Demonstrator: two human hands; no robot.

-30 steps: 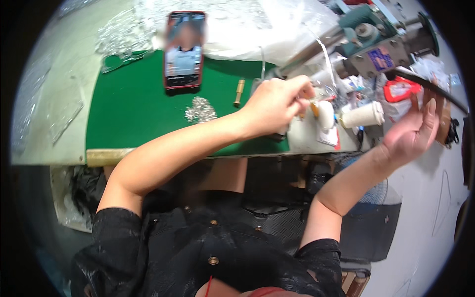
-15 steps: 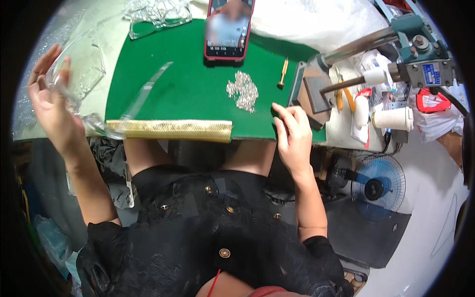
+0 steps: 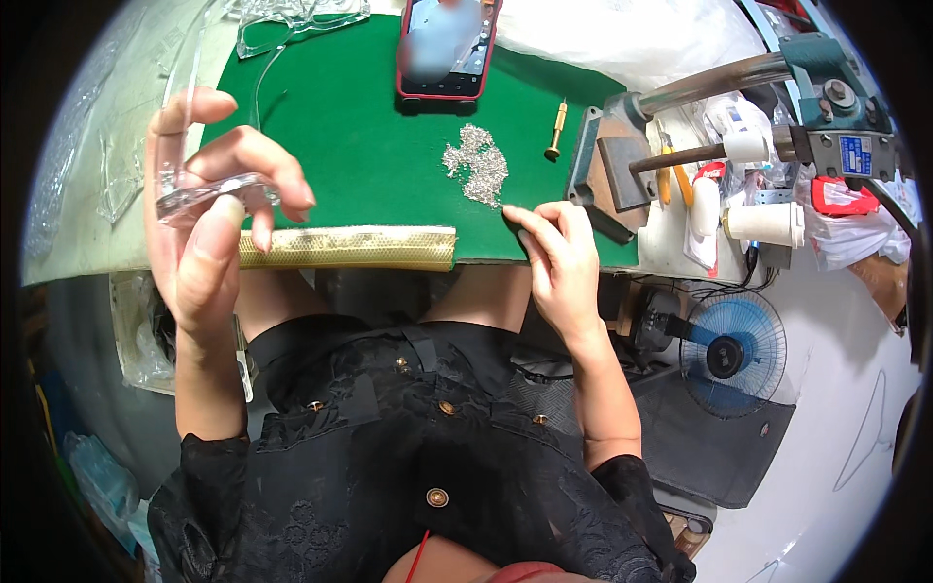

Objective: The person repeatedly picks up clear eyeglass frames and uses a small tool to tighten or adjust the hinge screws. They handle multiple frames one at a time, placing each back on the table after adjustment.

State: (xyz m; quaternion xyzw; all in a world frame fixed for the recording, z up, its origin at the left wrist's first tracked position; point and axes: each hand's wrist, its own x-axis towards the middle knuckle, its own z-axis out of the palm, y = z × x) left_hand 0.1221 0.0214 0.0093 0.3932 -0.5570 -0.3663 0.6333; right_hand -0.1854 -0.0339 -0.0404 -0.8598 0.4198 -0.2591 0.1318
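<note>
My left hand (image 3: 209, 219) is closed on a clear plastic eyeglass frame (image 3: 216, 192), thumb pressed against its front piece. One transparent temple of it rises past my fingers toward the upper left. At the near edge of a small pile of tiny silvery metal parts (image 3: 476, 167), my right hand (image 3: 562, 257) has its index fingertip down on the green mat (image 3: 360, 165). Its thumb sits a little apart from that finger, and I see nothing between them. In front of me along the mat's near edge lies a gold, mesh-textured padded strip (image 3: 350, 249).
Beyond the mat's middle lies a red-cased phone (image 3: 442, 53). More clear eyeglass frames (image 3: 301, 24) rest at the far left. A small brass-coloured screwdriver (image 3: 557, 131) stands near a teal bench press (image 3: 826, 92) on the right. A white cup (image 3: 763, 224) lies beyond it; a fan (image 3: 731, 355) is below.
My left hand has moved right and inward with the eyeglass frame, turning it front-piece toward me. My right hand has shifted left to the edge of the pile.
</note>
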